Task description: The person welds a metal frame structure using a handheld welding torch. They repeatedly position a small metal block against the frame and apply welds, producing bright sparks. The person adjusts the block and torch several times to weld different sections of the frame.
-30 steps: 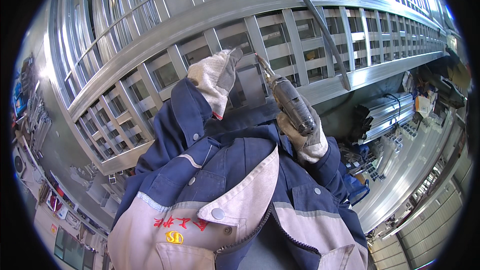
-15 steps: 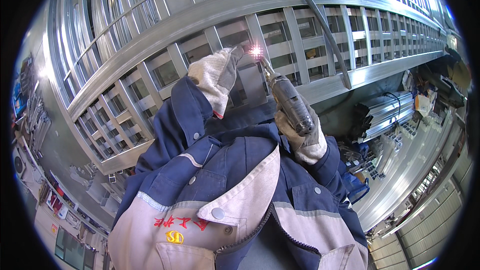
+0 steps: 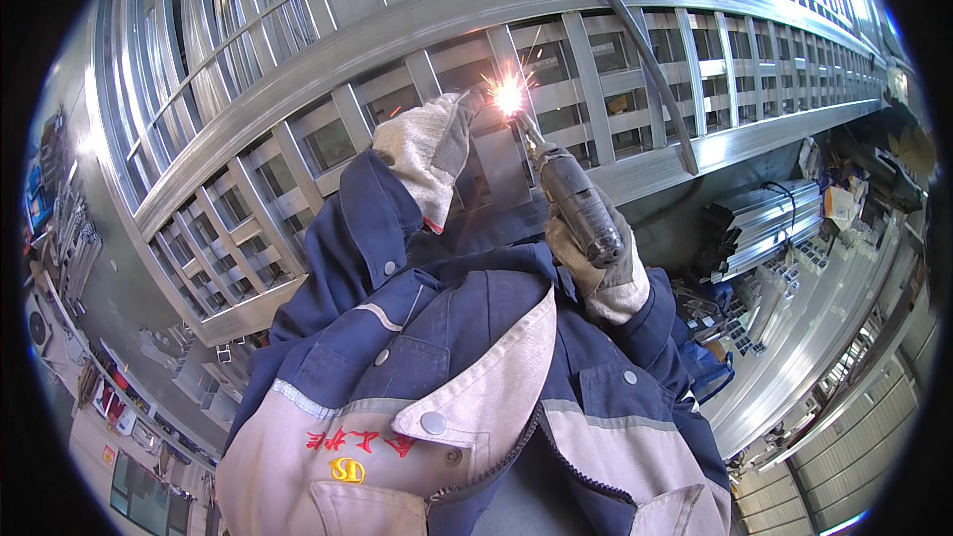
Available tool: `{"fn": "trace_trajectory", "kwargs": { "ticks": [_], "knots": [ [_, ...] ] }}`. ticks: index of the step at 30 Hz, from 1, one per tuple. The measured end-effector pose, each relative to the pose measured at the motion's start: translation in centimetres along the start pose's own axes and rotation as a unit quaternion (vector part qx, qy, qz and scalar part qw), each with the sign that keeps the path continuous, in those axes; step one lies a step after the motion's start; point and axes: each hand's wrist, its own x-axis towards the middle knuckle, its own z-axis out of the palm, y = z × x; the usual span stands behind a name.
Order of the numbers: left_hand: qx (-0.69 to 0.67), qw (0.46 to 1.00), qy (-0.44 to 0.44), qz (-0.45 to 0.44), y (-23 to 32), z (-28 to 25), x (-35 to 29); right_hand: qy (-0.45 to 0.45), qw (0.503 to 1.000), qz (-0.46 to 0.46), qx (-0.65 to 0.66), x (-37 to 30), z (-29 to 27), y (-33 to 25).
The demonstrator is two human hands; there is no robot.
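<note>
My right hand (image 3: 608, 273), in a pale work glove, is wrapped round a dark welding torch (image 3: 576, 201). Its narrow nozzle points away from me, up to a bright weld spot (image 3: 508, 96) throwing orange sparks. Just left of the glow is my gloved left hand (image 3: 429, 151), its fingers closed and pointing at the weld; whatever they pinch is hidden. Both hands are over a silvery metal frame (image 3: 582, 89) of rails and crossbars. Glare covers the joint at the torch tip. Across the frame, right of the torch, lies a hammer (image 3: 635, 35) with a rusty head.
More barred metal frames (image 3: 268, 15) are stacked beyond. Bundled metal profiles (image 3: 772, 228) lie at the right, with long wrapped profiles (image 3: 824, 323) behind them. Several metal offcuts (image 3: 74, 248) are on the floor at the left, near a cluttered shelf (image 3: 119, 397).
The small pinkish glow at the torch tip has grown into a bright orange burst with flying sparks. My hands, the torch and the hammer have hardly moved.
</note>
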Motion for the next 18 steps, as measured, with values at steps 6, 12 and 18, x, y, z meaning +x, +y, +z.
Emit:
{"fn": "trace_trajectory", "kwargs": {
  "ticks": [6,12,18],
  "knots": [
    [0.006,1.0,0.013,0.017,-0.8,0.4,0.2,-0.01,1.0,0.004,0.007,-0.2,-0.2,0.1],
    [0.034,0.999,0.025,0.028,1.0,0.4,0.5,-0.016,0.999,0.014,0.033,-0.5,-0.2,0.7],
    [0.016,0.999,-0.019,0.037,3.7,-1.7,0.5,-0.011,1.0,0.005,-0.015,-0.7,-0.4,0.4]
  ]
}}
